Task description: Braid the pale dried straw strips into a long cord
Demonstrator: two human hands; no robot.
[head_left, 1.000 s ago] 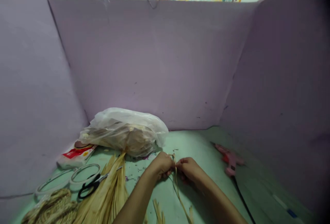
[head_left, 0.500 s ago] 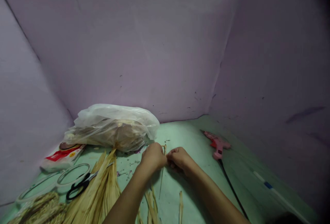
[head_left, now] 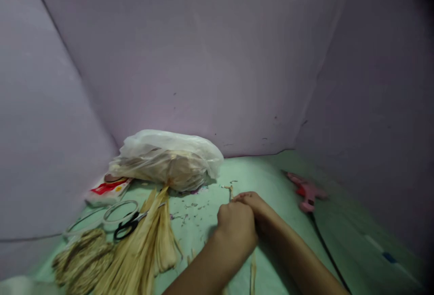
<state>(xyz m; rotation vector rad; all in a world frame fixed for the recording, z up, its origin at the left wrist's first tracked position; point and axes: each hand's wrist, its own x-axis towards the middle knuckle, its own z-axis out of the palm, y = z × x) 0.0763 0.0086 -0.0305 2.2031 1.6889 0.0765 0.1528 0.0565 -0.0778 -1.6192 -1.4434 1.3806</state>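
Observation:
My left hand (head_left: 236, 228) is closed in a fist over thin dried straw strips on the green table (head_left: 271, 182). Just behind it my right hand (head_left: 255, 203) pinches the top end of a straw strip (head_left: 231, 190), which sticks up beyond its fingertips. Most of the strip between the two hands is hidden by my left hand. Another strip end (head_left: 252, 274) shows below my left wrist. The frame is blurred by motion.
A bundle of dried straw leaves (head_left: 149, 245) lies to the left, with black-handled scissors (head_left: 130, 225), clear rings (head_left: 119, 211) and coiled rope (head_left: 83, 259). A plastic bag of straw (head_left: 169, 161) sits behind. A pink glue gun (head_left: 307, 192) with cord lies right. Purple panels wall the table.
My left hand has moved nearer to me and to the right, in front of my right hand. The view has tilted down and swung; the strips have shifted with the hands.

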